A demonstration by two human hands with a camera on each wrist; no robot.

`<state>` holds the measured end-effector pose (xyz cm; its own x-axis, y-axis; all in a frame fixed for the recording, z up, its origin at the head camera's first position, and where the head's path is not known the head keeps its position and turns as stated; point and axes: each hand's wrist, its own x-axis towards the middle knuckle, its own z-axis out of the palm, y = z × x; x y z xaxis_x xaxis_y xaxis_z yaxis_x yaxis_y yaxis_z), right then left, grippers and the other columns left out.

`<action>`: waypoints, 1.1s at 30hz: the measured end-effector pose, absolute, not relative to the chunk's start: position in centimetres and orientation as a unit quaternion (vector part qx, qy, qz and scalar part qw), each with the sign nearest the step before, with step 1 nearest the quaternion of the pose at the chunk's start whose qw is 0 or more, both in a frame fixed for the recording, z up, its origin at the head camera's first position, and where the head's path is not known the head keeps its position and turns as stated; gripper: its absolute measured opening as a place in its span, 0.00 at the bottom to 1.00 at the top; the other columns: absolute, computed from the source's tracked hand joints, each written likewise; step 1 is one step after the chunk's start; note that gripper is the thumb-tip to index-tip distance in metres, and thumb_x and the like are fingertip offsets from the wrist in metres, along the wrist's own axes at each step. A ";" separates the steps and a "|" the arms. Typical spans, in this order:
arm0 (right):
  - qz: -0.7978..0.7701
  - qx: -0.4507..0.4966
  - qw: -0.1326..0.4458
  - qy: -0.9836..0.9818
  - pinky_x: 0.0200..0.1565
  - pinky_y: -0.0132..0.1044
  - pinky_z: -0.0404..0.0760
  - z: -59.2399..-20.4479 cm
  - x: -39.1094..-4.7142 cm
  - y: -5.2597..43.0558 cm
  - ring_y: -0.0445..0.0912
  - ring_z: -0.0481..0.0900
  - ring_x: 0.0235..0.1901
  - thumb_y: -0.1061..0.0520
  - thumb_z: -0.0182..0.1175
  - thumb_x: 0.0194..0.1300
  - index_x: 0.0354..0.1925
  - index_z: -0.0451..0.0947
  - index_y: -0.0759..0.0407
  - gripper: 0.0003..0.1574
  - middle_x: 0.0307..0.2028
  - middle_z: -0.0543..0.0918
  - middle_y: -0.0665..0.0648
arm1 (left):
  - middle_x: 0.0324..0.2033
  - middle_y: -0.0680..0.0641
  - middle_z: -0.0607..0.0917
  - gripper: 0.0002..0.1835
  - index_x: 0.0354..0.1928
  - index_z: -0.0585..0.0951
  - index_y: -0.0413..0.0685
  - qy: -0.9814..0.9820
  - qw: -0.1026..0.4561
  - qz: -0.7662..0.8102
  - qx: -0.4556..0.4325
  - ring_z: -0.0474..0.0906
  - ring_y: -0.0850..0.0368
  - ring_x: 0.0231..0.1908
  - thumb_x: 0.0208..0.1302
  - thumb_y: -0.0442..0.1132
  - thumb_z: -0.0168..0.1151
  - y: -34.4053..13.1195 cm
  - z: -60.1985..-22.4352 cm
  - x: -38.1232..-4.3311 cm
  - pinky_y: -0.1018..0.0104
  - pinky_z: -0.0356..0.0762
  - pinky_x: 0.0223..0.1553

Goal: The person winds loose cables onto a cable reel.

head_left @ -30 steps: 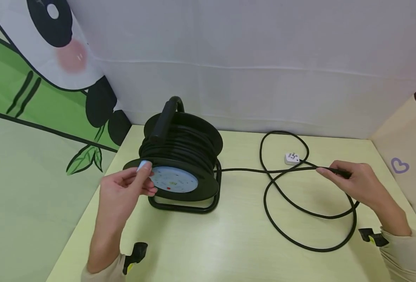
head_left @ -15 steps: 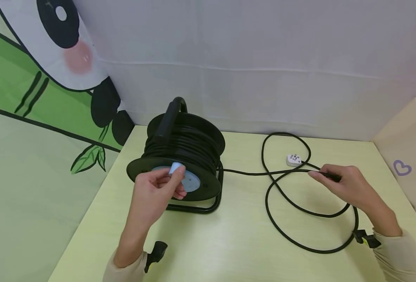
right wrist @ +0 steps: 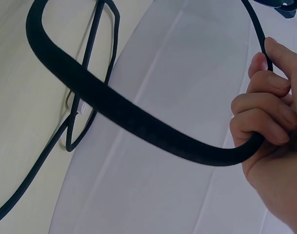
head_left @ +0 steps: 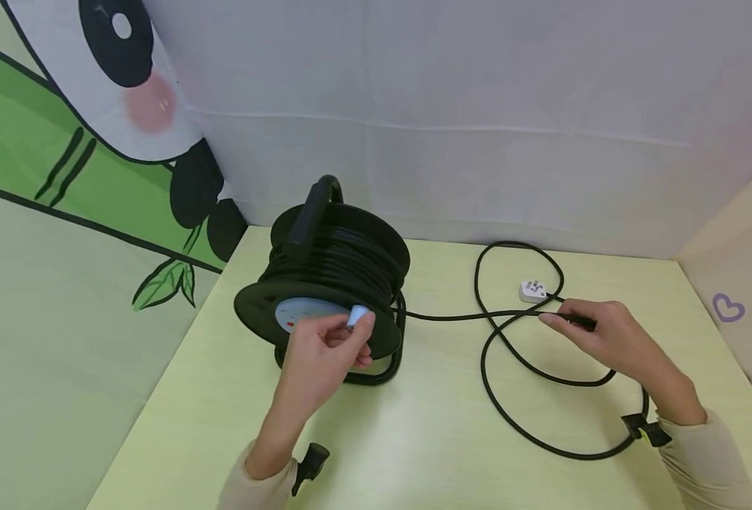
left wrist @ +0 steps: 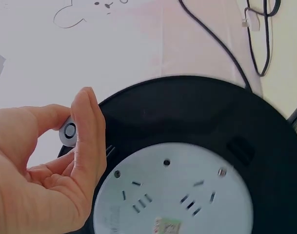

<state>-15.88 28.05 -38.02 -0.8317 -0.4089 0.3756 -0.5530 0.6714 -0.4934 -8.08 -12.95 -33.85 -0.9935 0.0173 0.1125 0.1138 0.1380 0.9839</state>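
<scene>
A black cable reel stands on its tube frame at the left of the table, its drum wound with black cable. My left hand pinches the small light-blue crank knob between thumb and fingers, at the right side of the reel's front face. In the left wrist view the knob's round end shows between the fingers, beside the pale-blue socket disc. A stretch of loose cable runs from the drum to my right hand, whose curled fingers grip it above the table.
Loose cable loops lie on the pale yellow table at the right. The white plug sits among them, prongs up. A white cloth backdrop rises behind the table, with printed panels on both sides.
My left hand has carried the knob rightward across the reel's face, and the reel's flange and disc have turned. My right hand has moved a little left with the cable.
</scene>
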 end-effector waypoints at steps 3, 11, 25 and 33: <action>0.309 0.268 0.116 -0.905 0.19 0.29 0.61 -38.0 -15.9 27.8 0.33 0.59 0.17 0.58 0.70 0.67 0.29 0.79 0.42 0.13 0.17 0.63 0.37 | 0.21 0.42 0.85 0.17 0.31 0.83 0.28 -0.753 0.026 -0.656 -0.045 0.87 0.48 0.23 0.71 0.39 0.67 -12.5 -34.4 -8.3 0.59 0.90 0.32; 0.314 0.284 0.131 -0.896 0.18 0.28 0.61 -37.7 -16.0 27.1 0.32 0.59 0.17 0.60 0.72 0.65 0.29 0.80 0.43 0.14 0.17 0.63 0.37 | 0.19 0.44 0.85 0.17 0.27 0.85 0.37 -0.767 0.015 -0.639 -0.054 0.86 0.47 0.22 0.71 0.42 0.68 -11.2 -36.7 -8.6 0.63 0.89 0.28; 0.315 0.273 0.136 -0.899 0.18 0.32 0.58 -37.5 -17.1 27.1 0.32 0.57 0.17 0.59 0.73 0.63 0.24 0.74 0.43 0.19 0.17 0.61 0.38 | 0.14 0.50 0.83 0.20 0.22 0.84 0.38 -0.833 -0.027 -0.552 -0.014 0.82 0.58 0.18 0.70 0.43 0.67 -12.3 -41.4 -8.1 0.72 0.73 0.20; 0.317 0.284 0.130 -0.896 0.17 0.29 0.57 -36.7 -17.1 26.5 0.31 0.57 0.18 0.58 0.78 0.57 0.21 0.75 0.41 0.21 0.16 0.65 0.37 | 0.12 0.52 0.81 0.20 0.20 0.84 0.38 -0.857 -0.038 -0.514 0.005 0.79 0.59 0.15 0.69 0.41 0.68 -14.0 -43.1 -8.1 0.74 0.64 0.18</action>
